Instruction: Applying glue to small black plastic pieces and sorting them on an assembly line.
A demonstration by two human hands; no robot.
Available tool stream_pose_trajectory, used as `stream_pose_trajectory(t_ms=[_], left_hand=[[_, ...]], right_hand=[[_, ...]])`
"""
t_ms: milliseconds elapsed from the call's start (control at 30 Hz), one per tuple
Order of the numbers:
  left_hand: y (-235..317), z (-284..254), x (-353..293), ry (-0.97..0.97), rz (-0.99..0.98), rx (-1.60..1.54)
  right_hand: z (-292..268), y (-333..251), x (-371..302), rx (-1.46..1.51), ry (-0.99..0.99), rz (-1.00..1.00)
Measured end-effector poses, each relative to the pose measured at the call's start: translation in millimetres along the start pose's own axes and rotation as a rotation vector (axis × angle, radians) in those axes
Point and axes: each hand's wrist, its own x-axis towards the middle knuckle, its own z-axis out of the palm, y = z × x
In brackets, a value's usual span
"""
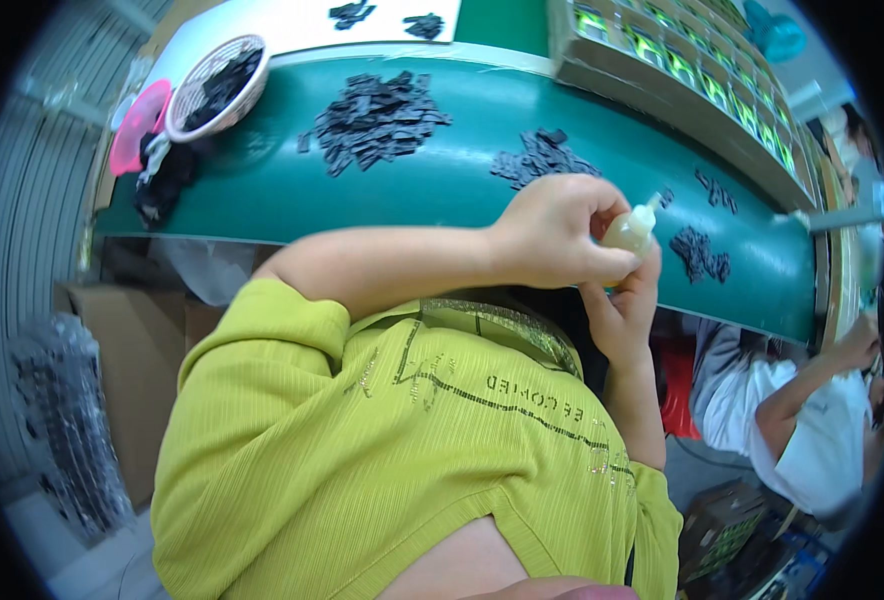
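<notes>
Over the front edge of the green table, a small squeeze bottle point(626, 234) with a white nozzle tilts up to the right. My left hand point(559, 232) curls round its left side, thumb and fingers closed on it. Beneath, my right hand point(625, 303) grips the lower part of the bottle between thumb and fingers; its fingertips are partly hidden. Just beyond my left hand lies a pile of flat dark strips point(542, 158). To the right of the bottle is a smaller pile of dark pieces point(700, 254).
A larger heap of dark strips point(377, 118) lies on the green table point(442, 200). A pink basket point(254, 103) of black pieces stands at the left. Along the far right runs a cardboard tray point(662, 90) of green-and-black packages. Another person point(802, 420) sits at the right.
</notes>
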Motion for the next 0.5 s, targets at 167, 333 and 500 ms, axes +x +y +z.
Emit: stream_pose_trajectory(t_ms=[167,333,500], left_hand=[[-18.7,14.3,14.4,-0.107,0.198,0.3],[-59.9,-29.7,73.8,0.079,-0.045,0.854],[-73.5,-48.3,112.6,-0.135,-0.454,0.929]], right_hand=[[-33.4,22.0,-29.7,0.213,0.146,0.302],[-73.3,42.6,-45.7,0.383,0.326,0.26],[-84.5,49.6,-40.5,0.647,0.418,0.343]])
